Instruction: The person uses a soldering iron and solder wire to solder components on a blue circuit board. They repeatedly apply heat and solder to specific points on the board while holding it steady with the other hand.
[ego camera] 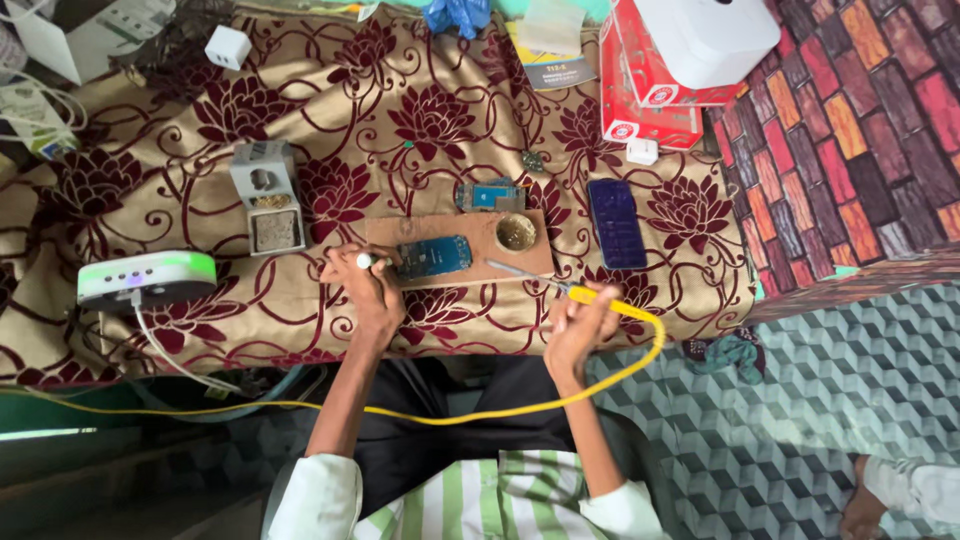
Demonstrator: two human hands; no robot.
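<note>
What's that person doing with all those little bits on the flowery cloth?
A person sits at a table covered with a flowery cloth. The right hand holds a yellow-handled soldering iron, tip aimed at a wooden board. The left hand pinches a small white piece beside a blue circuit board lying on that board. A dark phone lies to the right.

— What lies on the table (150, 215) under its maroon-flowered cloth?

— A dark phone (614, 223) on the right, beside a small white cube (642, 151) and red boxes (650, 95). At left, a grey stand (268, 195) and a white device with a green glow (146, 277).

— And farther back?

— A white plug adapter (228, 46), blue crumpled gloves (456, 15), a brick-patterned wall (860, 120) on the right.
</note>
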